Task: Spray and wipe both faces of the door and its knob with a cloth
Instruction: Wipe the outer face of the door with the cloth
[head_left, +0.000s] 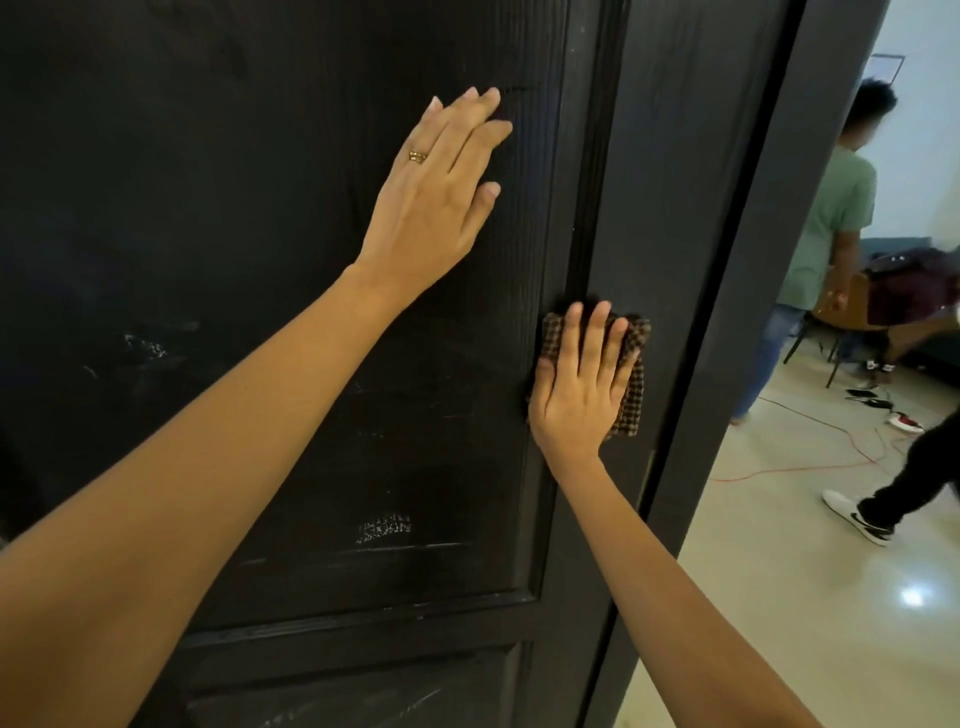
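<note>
my left hand (436, 192) flat on the door (234, 234), fingers straight | my right hand (582, 384) pressing checked cloth (632, 387) to its right-side frame, fingers flat | reckon mid-wipe on this face: smudges (384, 527) lower down, knob not visible, other face dunno

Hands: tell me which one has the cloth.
The right hand, the lower one, presses the checked cloth; the left hand lies bare on the door.
</note>
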